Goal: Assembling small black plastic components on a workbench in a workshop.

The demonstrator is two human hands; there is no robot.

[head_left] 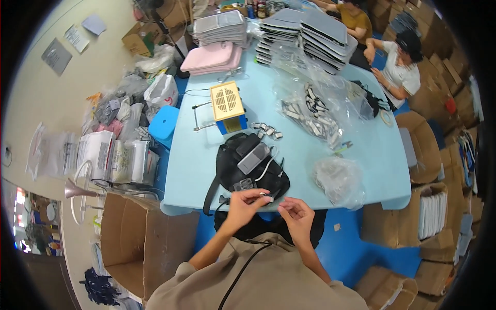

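Small silvery piece (270, 199) sat by the near edge of the black fabric bag (227, 161), pinched in left hand (244, 207). Right hand (298, 215) alongside: fingertips bunched, couldn't tell on what. Clear plastic bag (356, 103) beyond held silver-and-black pieces (315, 124).

A tiny, shiny, pale piece (270, 199) is pinched in the fingertips of the left hand (241, 208). It is up by the near edge of the table (380, 203), left of the right hand (298, 216). Its exact shape is too small to see.
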